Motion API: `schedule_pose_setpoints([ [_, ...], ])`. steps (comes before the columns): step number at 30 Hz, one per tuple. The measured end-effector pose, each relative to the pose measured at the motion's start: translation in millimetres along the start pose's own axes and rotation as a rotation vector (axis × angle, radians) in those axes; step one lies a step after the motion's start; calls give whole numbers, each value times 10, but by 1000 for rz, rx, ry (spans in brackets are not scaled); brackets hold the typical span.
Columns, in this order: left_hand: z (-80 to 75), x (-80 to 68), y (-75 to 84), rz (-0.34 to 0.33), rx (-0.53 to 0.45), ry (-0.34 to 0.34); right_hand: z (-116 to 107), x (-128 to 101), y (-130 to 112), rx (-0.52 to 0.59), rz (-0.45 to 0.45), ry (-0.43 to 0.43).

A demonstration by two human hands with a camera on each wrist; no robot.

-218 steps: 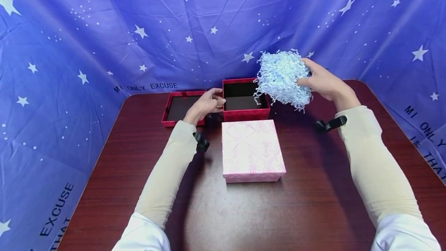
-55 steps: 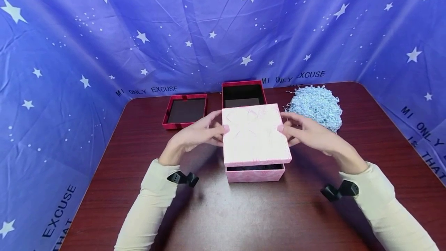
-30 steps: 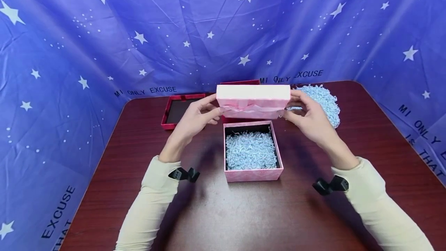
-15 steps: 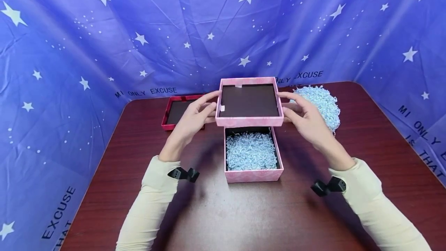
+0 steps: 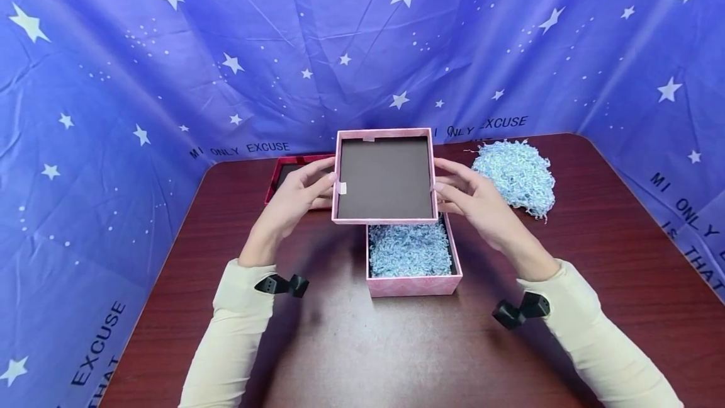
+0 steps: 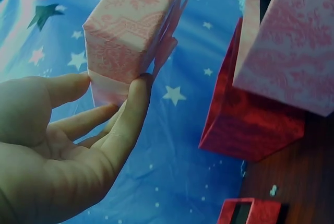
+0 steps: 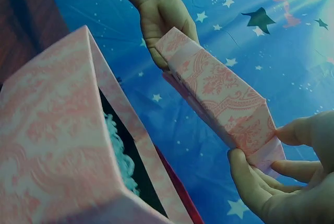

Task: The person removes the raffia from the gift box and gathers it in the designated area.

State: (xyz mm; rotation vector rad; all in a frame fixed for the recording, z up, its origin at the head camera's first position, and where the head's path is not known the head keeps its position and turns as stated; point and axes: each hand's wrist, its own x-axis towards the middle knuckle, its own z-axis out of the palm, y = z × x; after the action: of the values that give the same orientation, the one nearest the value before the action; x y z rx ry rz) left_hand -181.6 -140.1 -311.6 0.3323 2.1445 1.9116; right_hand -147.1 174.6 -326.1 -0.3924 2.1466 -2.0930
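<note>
Between both hands a pink patterned box lid (image 5: 386,178) is held in the air, its dark inside facing the head camera. My left hand (image 5: 293,203) grips the lid's left side, thumb at the rim and fingers behind. On the opposite side my right hand (image 5: 480,203) holds it the same way. Below and partly behind the lid stands the pink box base (image 5: 415,286), with light blue shredded paper (image 5: 409,250) in it. The left wrist view shows fingertips pinching a corner of the lid (image 6: 125,31); a ribbon runs across its outer face. In the right wrist view the lid (image 7: 224,96) is seen edge-on.
A heap of light blue shredded paper (image 5: 514,176) lies at the back right. Behind my left hand sits a red box lid (image 5: 283,172), partly covered. The red box base (image 6: 255,122) stands behind the pink one, hidden in the head view. A starry blue curtain (image 5: 362,36) borders the table.
Both hands lifted the pink lid off its base, exposing the shredded paper inside. They turned it inside toward the camera and moved it left. Earlier, the right hand set down the other paper heap.
</note>
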Motion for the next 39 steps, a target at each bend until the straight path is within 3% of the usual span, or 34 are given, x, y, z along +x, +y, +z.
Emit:
schedule_pose_setpoints([
  [7, -223, -102, -62, -26, -3, 6, 252, 71, 39, 37, 14, 7],
  [22, -739, -305, -225, -51, -40, 8, 768, 203, 50, 68, 36, -74],
  [34, -1067, -517, -371, -29, -100, -59, 1154, 200, 152, -20, 48, -87],
  [39, -1194, -614, -441, -28, -101, -89, 1344, 178, 188, -6, 62, -117],
])
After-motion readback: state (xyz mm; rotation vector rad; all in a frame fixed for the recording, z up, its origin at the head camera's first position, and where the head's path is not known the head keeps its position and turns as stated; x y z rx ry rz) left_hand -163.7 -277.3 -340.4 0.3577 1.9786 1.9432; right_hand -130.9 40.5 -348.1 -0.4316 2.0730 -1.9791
